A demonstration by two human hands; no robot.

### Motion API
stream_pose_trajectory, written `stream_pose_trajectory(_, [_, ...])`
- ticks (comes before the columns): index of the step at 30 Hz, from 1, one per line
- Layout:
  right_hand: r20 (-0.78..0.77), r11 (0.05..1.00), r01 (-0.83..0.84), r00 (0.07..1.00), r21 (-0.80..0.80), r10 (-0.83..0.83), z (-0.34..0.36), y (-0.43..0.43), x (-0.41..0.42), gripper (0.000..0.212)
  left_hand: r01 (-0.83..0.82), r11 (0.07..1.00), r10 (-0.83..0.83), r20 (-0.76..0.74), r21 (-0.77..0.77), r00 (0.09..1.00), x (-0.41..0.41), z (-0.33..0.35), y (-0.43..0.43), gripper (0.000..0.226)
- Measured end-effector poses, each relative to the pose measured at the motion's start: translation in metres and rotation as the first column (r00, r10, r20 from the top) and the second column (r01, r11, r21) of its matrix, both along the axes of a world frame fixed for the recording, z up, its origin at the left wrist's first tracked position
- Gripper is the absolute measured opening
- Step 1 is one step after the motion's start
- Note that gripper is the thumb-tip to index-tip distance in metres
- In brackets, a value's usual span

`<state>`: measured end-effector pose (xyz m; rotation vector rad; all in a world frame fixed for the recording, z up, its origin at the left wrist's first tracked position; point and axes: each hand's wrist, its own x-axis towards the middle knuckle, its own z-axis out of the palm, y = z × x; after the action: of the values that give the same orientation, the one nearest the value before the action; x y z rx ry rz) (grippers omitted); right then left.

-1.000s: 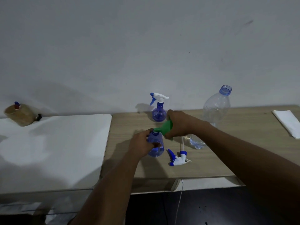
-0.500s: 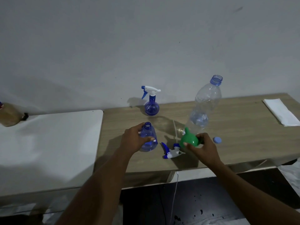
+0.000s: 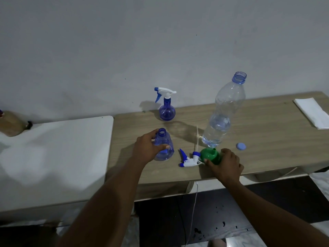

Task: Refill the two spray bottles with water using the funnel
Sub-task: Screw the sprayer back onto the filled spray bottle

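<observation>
My left hand (image 3: 146, 148) grips an uncapped blue spray bottle (image 3: 163, 147) standing near the wooden table's left end. Its white and blue trigger head (image 3: 188, 158) lies on the table just to the right, its tube pointing away. My right hand (image 3: 225, 164) holds the green funnel (image 3: 211, 155), wide end down on the table, spout up. A second blue spray bottle (image 3: 167, 108) with its trigger head on stands at the back by the wall. A tall clear water bottle (image 3: 222, 114), uncapped and partly filled, stands behind the funnel.
The wooden table (image 3: 267, 139) adjoins a white table (image 3: 62, 148) on the left. A blue cap (image 3: 241, 146) lies right of the water bottle. A folded white cloth (image 3: 313, 112) sits at the far right. A brown container (image 3: 10, 124) rests at far left.
My right hand took the funnel off the open spray bottle's mouth and brought it down to the table beside the trigger head. My left hand has kept hold of the bottle.
</observation>
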<state>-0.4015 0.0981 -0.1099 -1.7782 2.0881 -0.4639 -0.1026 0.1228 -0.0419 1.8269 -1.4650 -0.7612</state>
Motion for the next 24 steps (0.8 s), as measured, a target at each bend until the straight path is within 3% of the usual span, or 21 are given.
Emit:
stream_pose_trajectory(3, [-0.01, 0.973, -0.017, 1.0, -0.229, 0.015, 0.008, 0.013, 0.008, 0.068, -0.007, 1.0, 0.007, 0.0, -0.008, 1.0, 0.0, -0.001, 0.0, 0.067])
stream_pose_trajectory(5, [-0.105, 0.907, -0.231, 0.973, -0.352, 0.208, 0.013, 0.019, 0.019, 0.054, -0.013, 1.0, 0.013, -0.006, -0.021, 1.0, -0.001, 0.0, 0.001, 0.068])
stream_pose_trajectory(7, [-0.284, 0.811, -0.528, 0.842, -0.252, 0.459, 0.015, 0.019, 0.033, 0.051, -0.016, 0.999, 0.015, -0.015, -0.03, 1.0, -0.001, 0.0, 0.001, 0.067])
stream_pose_trajectory(9, [-0.438, 0.74, -0.673, 0.667, -0.005, 0.603, 0.015, 0.012, 0.046, 0.065, -0.015, 1.0, 0.014, -0.024, -0.028, 1.0, -0.001, 0.0, 0.002, 0.066])
stream_pose_trajectory(11, [-0.526, 0.722, -0.674, 0.561, 0.157, 0.639, 0.017, 0.003, 0.055, 0.068, -0.015, 1.0, 0.014, -0.022, -0.019, 1.0, -0.001, 0.0, 0.003, 0.066])
stream_pose_trajectory(16, [-0.597, 0.671, -0.672, 0.409, 0.314, 0.69, 0.02, -0.014, 0.063, 0.057, -0.024, 1.0, 0.024, -0.034, 0.001, 0.999, -0.001, 0.0, 0.003, 0.068])
stream_pose_trajectory(19, [-0.515, 0.631, -0.714, 0.434, 0.304, 0.739, 0.022, -0.021, 0.063, 0.059, -0.013, 1.0, 0.013, -0.004, -0.006, 1.0, -0.001, 0.0, 0.003, 0.07])
stream_pose_trajectory(22, [-0.373, 0.609, -0.786, 0.538, 0.101, 0.756, 0.035, -0.03, 0.06, 0.053, -0.023, 1.0, 0.023, -0.008, 0.003, 1.0, -0.001, 0.002, 0.003, 0.071])
stream_pose_trajectory(24, [-0.195, 0.618, -0.785, 0.613, -0.038, 0.766, 0.056, -0.037, 0.06, 0.039, -0.016, 1.0, 0.016, 0.002, 0.007, 1.0, -0.001, 0.002, 0.002, 0.071])
